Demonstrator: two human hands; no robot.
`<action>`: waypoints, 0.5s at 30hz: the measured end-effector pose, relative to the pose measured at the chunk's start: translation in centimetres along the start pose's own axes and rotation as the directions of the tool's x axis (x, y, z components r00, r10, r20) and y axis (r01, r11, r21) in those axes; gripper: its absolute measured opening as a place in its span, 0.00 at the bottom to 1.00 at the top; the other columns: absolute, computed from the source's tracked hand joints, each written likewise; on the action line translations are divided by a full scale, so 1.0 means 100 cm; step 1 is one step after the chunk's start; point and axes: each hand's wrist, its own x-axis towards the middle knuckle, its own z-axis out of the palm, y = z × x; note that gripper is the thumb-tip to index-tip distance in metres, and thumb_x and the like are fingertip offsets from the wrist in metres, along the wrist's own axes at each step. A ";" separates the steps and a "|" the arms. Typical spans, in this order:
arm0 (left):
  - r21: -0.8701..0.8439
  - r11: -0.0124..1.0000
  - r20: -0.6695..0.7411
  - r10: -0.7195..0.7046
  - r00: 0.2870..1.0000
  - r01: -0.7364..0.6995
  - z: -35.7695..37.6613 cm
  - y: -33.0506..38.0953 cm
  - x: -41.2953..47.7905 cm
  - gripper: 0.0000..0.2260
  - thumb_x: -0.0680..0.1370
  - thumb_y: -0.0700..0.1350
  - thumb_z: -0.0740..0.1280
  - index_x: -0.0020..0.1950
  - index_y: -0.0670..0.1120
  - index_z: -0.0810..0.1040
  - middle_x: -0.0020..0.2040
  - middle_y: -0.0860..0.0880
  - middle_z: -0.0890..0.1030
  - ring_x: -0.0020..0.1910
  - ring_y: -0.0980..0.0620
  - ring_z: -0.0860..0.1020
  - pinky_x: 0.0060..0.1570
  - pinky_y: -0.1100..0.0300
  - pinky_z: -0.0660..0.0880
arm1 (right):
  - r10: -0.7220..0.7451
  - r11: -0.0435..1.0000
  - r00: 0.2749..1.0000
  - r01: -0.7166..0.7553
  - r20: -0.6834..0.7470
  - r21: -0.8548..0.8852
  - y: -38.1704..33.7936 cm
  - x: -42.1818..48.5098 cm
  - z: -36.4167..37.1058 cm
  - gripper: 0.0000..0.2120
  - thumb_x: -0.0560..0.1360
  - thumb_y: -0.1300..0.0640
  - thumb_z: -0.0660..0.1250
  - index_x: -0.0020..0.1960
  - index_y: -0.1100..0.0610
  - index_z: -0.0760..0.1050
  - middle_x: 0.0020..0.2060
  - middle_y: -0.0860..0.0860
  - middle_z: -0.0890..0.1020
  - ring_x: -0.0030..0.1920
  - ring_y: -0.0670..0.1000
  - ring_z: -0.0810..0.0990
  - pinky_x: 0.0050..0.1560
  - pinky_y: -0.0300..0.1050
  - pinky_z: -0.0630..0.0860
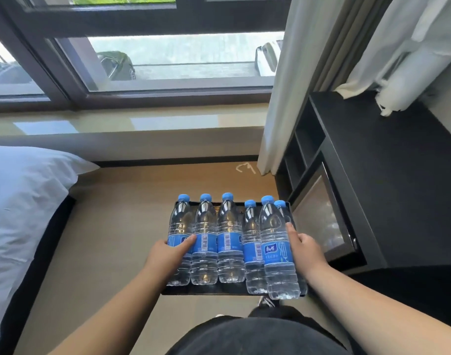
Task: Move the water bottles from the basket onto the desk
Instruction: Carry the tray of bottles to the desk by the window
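A black basket [214, 291] is held over the floor in front of me, with several clear water bottles [230, 242] lying in it side by side, blue caps pointing away. My left hand [168, 254] grips the basket's left side, its thumb lying across the leftmost bottle's blue label. My right hand [305, 249] grips the right side, thumb against the outer bottles; its fingers are hidden behind them. One bottle [278, 252] on the right lies on top of the others. The dark desk [388, 170] stands to the right, its top bare.
Under the desk are open shelves and a glass-door mini fridge [319, 216]. A white bed [22, 196] fills the left side. Ahead are a glossy window sill [132, 124], a large window and grey curtains [291, 85]. Beige floor lies between bed and desk.
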 end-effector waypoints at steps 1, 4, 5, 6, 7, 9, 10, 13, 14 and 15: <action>0.008 1.000 0.003 -0.002 1.000 0.002 0.001 0.005 0.006 0.32 0.62 0.70 0.77 0.52 0.47 0.83 0.41 0.49 0.88 0.40 0.48 0.87 0.47 0.47 0.85 | 0.001 1.000 1.000 -0.001 -0.004 -0.005 -0.005 0.006 0.000 0.35 0.80 0.28 0.54 0.49 0.60 0.81 0.41 0.55 0.87 0.44 0.56 0.86 0.52 0.60 0.83; 0.015 1.000 0.012 -0.008 1.000 0.007 0.007 0.023 0.027 0.26 0.67 0.66 0.78 0.53 0.46 0.83 0.42 0.48 0.88 0.40 0.47 0.87 0.47 0.47 0.85 | -0.001 1.000 1.000 0.001 -0.015 -0.011 -0.016 0.029 -0.002 0.35 0.80 0.29 0.54 0.48 0.60 0.80 0.41 0.55 0.87 0.44 0.56 0.86 0.52 0.61 0.83; 0.010 1.000 0.017 -0.008 1.000 0.008 0.009 0.031 0.034 0.26 0.68 0.64 0.78 0.53 0.45 0.83 0.42 0.47 0.88 0.40 0.47 0.87 0.47 0.46 0.85 | 0.001 1.000 1.000 -0.001 -0.014 -0.005 -0.019 0.037 -0.003 0.34 0.80 0.29 0.54 0.48 0.59 0.80 0.41 0.55 0.87 0.44 0.57 0.86 0.53 0.61 0.83; 0.009 1.000 0.019 -0.007 1.000 0.007 0.012 0.038 0.040 0.25 0.68 0.63 0.79 0.53 0.45 0.83 0.42 0.47 0.88 0.40 0.47 0.88 0.47 0.46 0.85 | 0.004 1.000 1.000 -0.004 -0.018 0.000 -0.023 0.047 -0.005 0.34 0.80 0.29 0.55 0.48 0.59 0.80 0.41 0.55 0.87 0.44 0.57 0.86 0.53 0.62 0.83; 0.009 1.000 0.022 -0.006 1.000 0.006 0.014 0.046 0.047 0.24 0.69 0.62 0.79 0.52 0.45 0.83 0.41 0.47 0.88 0.40 0.47 0.88 0.46 0.46 0.85 | 0.009 1.000 1.000 -0.009 -0.020 0.005 -0.027 0.057 -0.006 0.34 0.80 0.29 0.55 0.48 0.59 0.80 0.41 0.55 0.87 0.45 0.57 0.86 0.53 0.62 0.83; 0.009 1.000 0.030 -0.009 0.999 0.008 0.019 0.065 0.062 0.24 0.69 0.62 0.80 0.52 0.44 0.83 0.40 0.47 0.88 0.39 0.47 0.88 0.45 0.47 0.85 | 0.017 1.000 1.000 -0.017 -0.024 0.017 -0.036 0.078 -0.010 0.33 0.80 0.29 0.55 0.49 0.58 0.80 0.42 0.55 0.87 0.45 0.56 0.86 0.53 0.62 0.83; 0.009 1.000 0.032 -0.008 0.999 0.008 0.022 0.075 0.070 0.24 0.69 0.61 0.80 0.52 0.44 0.83 0.40 0.47 0.88 0.39 0.47 0.88 0.45 0.48 0.85 | 0.018 1.000 0.999 -0.018 -0.031 0.024 -0.040 0.089 -0.013 0.33 0.80 0.29 0.55 0.49 0.58 0.80 0.42 0.54 0.87 0.45 0.56 0.86 0.53 0.62 0.83; 0.029 1.000 0.030 -0.005 1.000 0.004 0.033 0.108 0.094 0.24 0.68 0.61 0.80 0.52 0.44 0.84 0.41 0.46 0.88 0.39 0.46 0.88 0.46 0.46 0.85 | 0.029 0.998 0.999 -0.028 -0.036 0.049 -0.055 0.124 -0.022 0.32 0.80 0.29 0.56 0.50 0.58 0.80 0.42 0.55 0.87 0.45 0.56 0.86 0.53 0.62 0.83; 0.036 0.999 0.033 -0.006 0.999 0.005 0.037 0.120 0.101 0.24 0.68 0.62 0.80 0.52 0.44 0.84 0.41 0.46 0.88 0.40 0.45 0.88 0.47 0.45 0.85 | 0.033 0.998 0.998 -0.030 -0.044 0.053 -0.061 0.135 -0.027 0.33 0.80 0.29 0.56 0.50 0.58 0.80 0.43 0.55 0.87 0.45 0.57 0.86 0.54 0.62 0.83; 0.041 0.999 0.038 -0.008 0.999 0.006 0.042 0.132 0.107 0.24 0.68 0.62 0.80 0.52 0.44 0.83 0.41 0.46 0.88 0.40 0.45 0.88 0.47 0.44 0.85 | 0.033 0.998 0.998 -0.030 -0.053 0.055 -0.066 0.146 -0.032 0.33 0.80 0.29 0.56 0.49 0.59 0.80 0.42 0.55 0.87 0.45 0.57 0.86 0.54 0.62 0.82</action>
